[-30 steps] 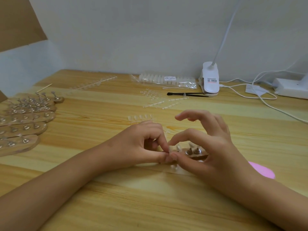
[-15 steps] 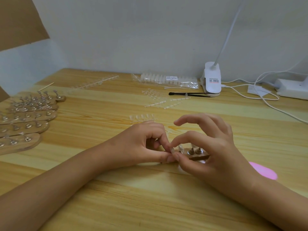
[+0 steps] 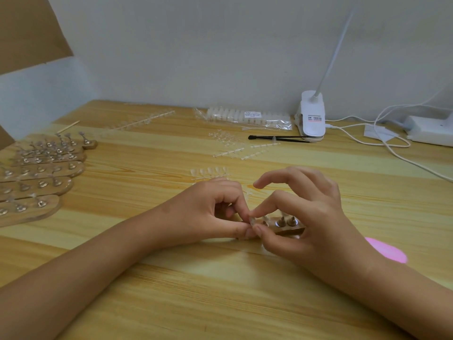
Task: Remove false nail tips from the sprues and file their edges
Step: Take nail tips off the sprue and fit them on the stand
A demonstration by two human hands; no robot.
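Pinching a clear nail tip (image 3: 252, 220) at centre frame with left hand (image 3: 210, 212) and right hand (image 3: 308, 224), at the left end of a wooden stand (image 3: 288, 228) on the table (image 3: 220, 290). With sprues (image 3: 245, 150) lying toward upper centre.

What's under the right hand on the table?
A small wooden strip with upright metal pegs shows beneath the right hand; its right end is covered by the palm. A pink object pokes out beside the wrist.

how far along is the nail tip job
Done: several holders on the left seem to carry tips. In hand: left hand and right hand pinch one tip at a holder between them. Left: a sprue behind carries tips; the pink file lies unused.
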